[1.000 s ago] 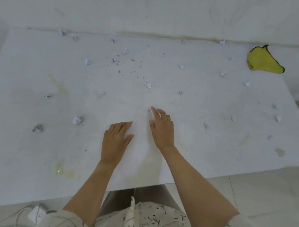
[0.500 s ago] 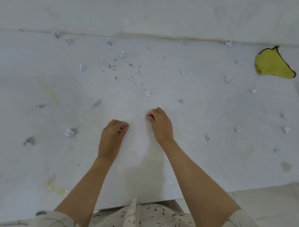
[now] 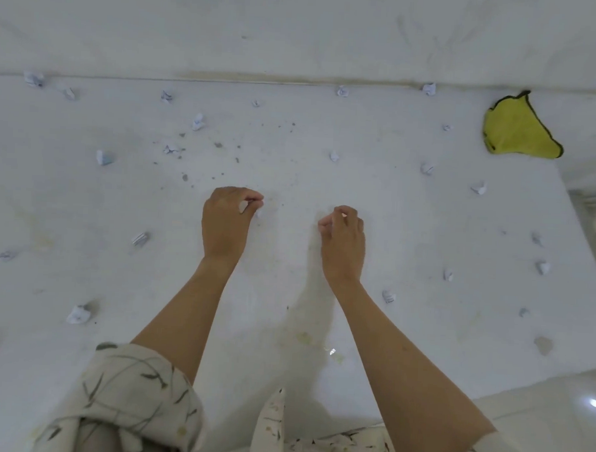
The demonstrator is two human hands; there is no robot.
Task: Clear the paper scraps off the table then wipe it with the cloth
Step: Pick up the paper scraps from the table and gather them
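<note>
Dozens of paper scraps (image 3: 79, 314) litter my desk (image 3: 392, 230); my left hand (image 3: 227, 219) pinches one, right hand (image 3: 342, 234) curled shut, contents unclear. Loose pinches could drop scraps; cloth (image 3: 519, 128) waits far right.

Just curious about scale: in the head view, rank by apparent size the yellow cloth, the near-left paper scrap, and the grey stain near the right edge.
1. yellow cloth
2. near-left paper scrap
3. grey stain, close to the scrap; nearness makes that unsure.
</note>
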